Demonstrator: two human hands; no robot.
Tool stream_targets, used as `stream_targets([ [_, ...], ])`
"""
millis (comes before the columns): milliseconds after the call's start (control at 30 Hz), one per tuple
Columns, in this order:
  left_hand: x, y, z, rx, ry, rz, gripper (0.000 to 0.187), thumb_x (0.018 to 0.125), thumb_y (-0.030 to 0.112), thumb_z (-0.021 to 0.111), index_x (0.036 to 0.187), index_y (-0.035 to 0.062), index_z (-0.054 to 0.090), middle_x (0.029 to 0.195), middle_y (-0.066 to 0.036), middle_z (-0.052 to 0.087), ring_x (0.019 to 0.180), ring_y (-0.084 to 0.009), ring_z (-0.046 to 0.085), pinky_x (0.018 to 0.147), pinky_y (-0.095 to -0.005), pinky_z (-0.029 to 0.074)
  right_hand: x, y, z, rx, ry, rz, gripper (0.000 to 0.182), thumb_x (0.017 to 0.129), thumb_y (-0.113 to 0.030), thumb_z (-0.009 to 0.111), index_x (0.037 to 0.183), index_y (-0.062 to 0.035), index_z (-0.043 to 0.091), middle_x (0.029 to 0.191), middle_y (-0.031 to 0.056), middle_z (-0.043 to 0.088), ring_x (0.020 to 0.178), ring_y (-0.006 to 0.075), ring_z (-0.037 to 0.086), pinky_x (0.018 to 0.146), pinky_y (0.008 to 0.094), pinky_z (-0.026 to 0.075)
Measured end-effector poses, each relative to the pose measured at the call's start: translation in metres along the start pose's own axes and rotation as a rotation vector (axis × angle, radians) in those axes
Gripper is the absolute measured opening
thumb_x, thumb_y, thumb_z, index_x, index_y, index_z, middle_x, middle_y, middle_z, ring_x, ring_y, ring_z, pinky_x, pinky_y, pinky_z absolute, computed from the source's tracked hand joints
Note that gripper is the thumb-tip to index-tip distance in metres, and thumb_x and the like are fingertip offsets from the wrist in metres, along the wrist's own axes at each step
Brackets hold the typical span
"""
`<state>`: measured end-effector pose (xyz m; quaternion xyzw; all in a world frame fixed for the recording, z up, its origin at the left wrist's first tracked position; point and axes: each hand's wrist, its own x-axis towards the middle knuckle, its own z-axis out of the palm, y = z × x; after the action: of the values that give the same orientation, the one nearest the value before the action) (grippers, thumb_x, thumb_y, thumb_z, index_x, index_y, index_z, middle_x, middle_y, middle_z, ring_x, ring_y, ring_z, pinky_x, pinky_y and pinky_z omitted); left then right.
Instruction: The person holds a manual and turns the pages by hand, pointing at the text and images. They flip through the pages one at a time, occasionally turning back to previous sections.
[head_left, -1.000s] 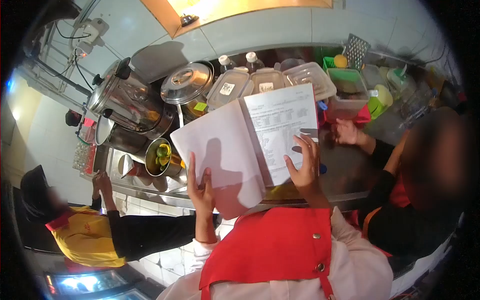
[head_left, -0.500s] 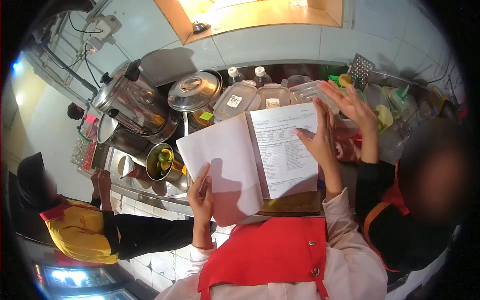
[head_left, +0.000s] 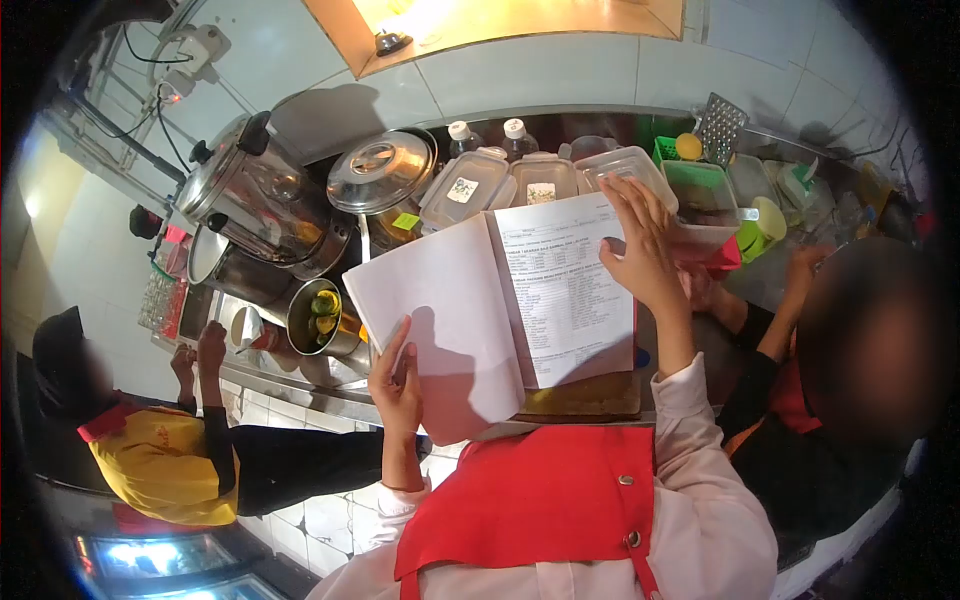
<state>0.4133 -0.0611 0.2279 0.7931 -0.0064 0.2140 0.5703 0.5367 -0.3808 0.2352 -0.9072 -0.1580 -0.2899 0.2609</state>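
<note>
At far left a co-worker [head_left: 160,450] in yellow stands by the desk [head_left: 300,375], near the urn [head_left: 250,190], the lidded pot [head_left: 380,175] and the fruit cup [head_left: 322,315]. Your left hand [head_left: 398,385] holds the open booklet [head_left: 490,300] up over the desk, its fingers closed on the blank page's lower edge. Your right hand [head_left: 640,245] lies on the printed page's top right corner, fingers spread wide, with tubs [head_left: 625,165] behind and another person [head_left: 850,380] at right.

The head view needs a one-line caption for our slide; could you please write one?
Left hand holds an open booklet while the right hand rests on its printed page, above a counter of lidded containers.
</note>
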Motion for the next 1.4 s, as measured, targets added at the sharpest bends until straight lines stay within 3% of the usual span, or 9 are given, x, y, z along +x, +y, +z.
stream_targets([
  [400,-0.002,0.003,-0.001,0.007,-0.008,0.003,0.033,0.092,0.002,0.052,0.124,0.0056,0.058,0.125,-0.011,0.054,0.118,-0.0202,0.049,0.096,-0.0324,0.044,-0.001,-0.004,-0.009,-0.074,0.009,-0.055,0.058,0.069,-0.005,0.069,0.124,-0.0141,0.053,0.129,0.0081,0.046,0.125,0.0288,0.037,0.105,0.0443,0.027],
  [600,-0.003,0.005,-0.001,0.018,0.006,-0.021,0.034,0.092,0.000,0.051,0.126,0.0041,0.056,0.128,-0.013,0.055,0.118,-0.0188,0.050,0.094,-0.0279,0.042,-0.008,0.005,-0.004,0.062,0.142,-0.015,0.053,0.070,0.001,0.066,0.120,-0.0112,0.056,0.105,0.0077,0.058,0.105,0.0245,0.054,0.092,0.0384,0.039],
  [667,-0.003,0.006,-0.001,0.013,0.007,-0.026,0.034,0.092,0.001,0.052,0.125,0.0042,0.057,0.127,-0.012,0.055,0.117,-0.0190,0.051,0.095,-0.0298,0.043,-0.012,0.010,0.000,0.420,0.214,0.162,0.049,0.073,0.004,0.065,0.119,-0.0086,0.056,0.094,0.0079,0.062,0.088,0.0202,0.060,0.079,0.0320,0.045],
  [700,-0.004,0.006,-0.002,0.007,0.008,-0.032,0.033,0.092,0.002,0.053,0.124,0.0044,0.057,0.125,-0.011,0.054,0.116,-0.0192,0.051,0.096,-0.0317,0.044,-0.016,0.014,0.004,0.420,0.214,0.163,0.049,0.073,0.004,0.065,0.119,-0.0086,0.056,0.094,0.0079,0.062,0.088,0.0202,0.060,0.079,0.0320,0.045],
  [767,-0.004,0.007,-0.002,0.012,0.006,-0.034,0.033,0.092,0.002,0.053,0.124,0.0043,0.057,0.125,-0.011,0.054,0.116,-0.0190,0.051,0.095,-0.0316,0.044,-0.024,0.023,0.012,0.668,0.247,0.213,0.040,0.080,0.003,0.062,0.119,-0.0039,0.055,0.087,0.0052,0.064,0.077,0.0116,0.060,0.068,0.0247,0.045],
  [967,-0.005,0.008,-0.001,0.003,0.000,-0.047,0.033,0.091,0.002,0.053,0.125,0.0036,0.057,0.125,-0.012,0.054,0.116,-0.0188,0.051,0.096,-0.0319,0.044,-0.060,0.027,0.023,1.034,0.117,0.421,0.024,0.087,-0.002,0.060,0.110,0.0039,0.055,0.087,0.0049,0.066,0.078,0.0045,0.058,0.065,0.0182,0.045],
  [1167,-0.005,0.010,0.001,-0.025,-0.007,-0.029,0.032,0.091,0.001,0.053,0.123,0.0024,0.058,0.126,-0.013,0.054,0.117,-0.0199,0.050,0.097,-0.0324,0.042,-0.103,0.035,0.027,1.006,-0.096,0.520,0.016,0.086,-0.003,0.063,0.099,0.0041,0.057,0.087,0.0067,0.067,0.080,0.0065,0.059,0.067,0.0193,0.046],
  [1400,-0.004,0.003,-0.001,0.005,-0.032,0.002,0.031,0.091,0.000,0.052,0.121,0.0014,0.059,0.126,-0.014,0.053,0.118,-0.0215,0.049,0.099,-0.0324,0.041,-0.126,0.038,0.030,0.954,-0.077,0.605,0.015,0.087,-0.009,0.065,0.081,0.0032,0.060,0.074,0.0025,0.063,0.071,0.0037,0.053,0.061,0.0198,0.041],
])
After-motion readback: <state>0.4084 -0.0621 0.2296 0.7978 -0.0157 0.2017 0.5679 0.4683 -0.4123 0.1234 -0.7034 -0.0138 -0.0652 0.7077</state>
